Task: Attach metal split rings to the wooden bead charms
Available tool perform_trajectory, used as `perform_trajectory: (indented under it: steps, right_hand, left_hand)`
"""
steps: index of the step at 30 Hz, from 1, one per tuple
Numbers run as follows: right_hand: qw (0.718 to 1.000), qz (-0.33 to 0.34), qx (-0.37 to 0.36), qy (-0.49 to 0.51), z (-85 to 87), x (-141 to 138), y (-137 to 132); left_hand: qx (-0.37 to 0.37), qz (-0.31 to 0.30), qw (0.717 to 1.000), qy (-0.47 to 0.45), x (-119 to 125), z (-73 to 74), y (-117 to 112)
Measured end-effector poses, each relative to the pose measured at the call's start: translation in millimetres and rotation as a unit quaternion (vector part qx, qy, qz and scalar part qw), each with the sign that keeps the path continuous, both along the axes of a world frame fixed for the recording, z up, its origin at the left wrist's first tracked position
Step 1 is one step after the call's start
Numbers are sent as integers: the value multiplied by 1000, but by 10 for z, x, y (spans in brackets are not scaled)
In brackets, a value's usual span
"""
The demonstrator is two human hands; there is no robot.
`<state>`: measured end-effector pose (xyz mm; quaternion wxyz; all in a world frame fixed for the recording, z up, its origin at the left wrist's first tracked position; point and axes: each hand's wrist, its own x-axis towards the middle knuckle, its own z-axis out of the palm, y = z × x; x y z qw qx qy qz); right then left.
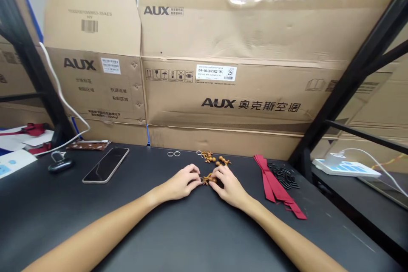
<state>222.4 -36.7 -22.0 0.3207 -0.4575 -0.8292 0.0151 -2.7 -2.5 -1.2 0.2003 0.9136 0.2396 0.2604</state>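
Observation:
Near the middle of the table, my left hand (183, 182) has thumb and fingers closed on a small metal split ring (201, 181). My right hand (228, 185) pinches a brown gourd-shaped charm (209, 178) right beside that ring. The fingertips partly cover the charm, and I cannot tell whether the ring is fastened to it. Just behind my hands lies another brown gourd charm (208, 157) with a ring (199, 152) at its left. More gourd pieces (225, 160) rest near my right fingers. Two loose split rings (174, 154) lie farther left.
Red ribbons (274, 185) and a pile of black clasps (283, 175) lie to the right. On the left are a phone (106, 165), a dark rounded object (60, 164) and a brown wrapper (89, 145). Cardboard (223, 93) walls the back; a power strip (347, 167) sits far right.

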Motion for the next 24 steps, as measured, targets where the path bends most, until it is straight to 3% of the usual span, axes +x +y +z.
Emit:
perform_trajectory:
  steps: [6,10,17,24]
  right_hand:
    - [999,43,0,2,9,-25,-34]
    - [998,58,-7,-7,25,-61,-57]
    - [999,-29,5,-15,-14,-8,0]
    - [999,54,-4,6,18,-43,-45]
  left_hand:
    - [77,76,994,10,-26,-73,33]
    - [99,53,994,18,-15,-67,8]
    - [64,14,998,15,-31,-33,13]
    - [75,29,996,27,-19,-32,-20]
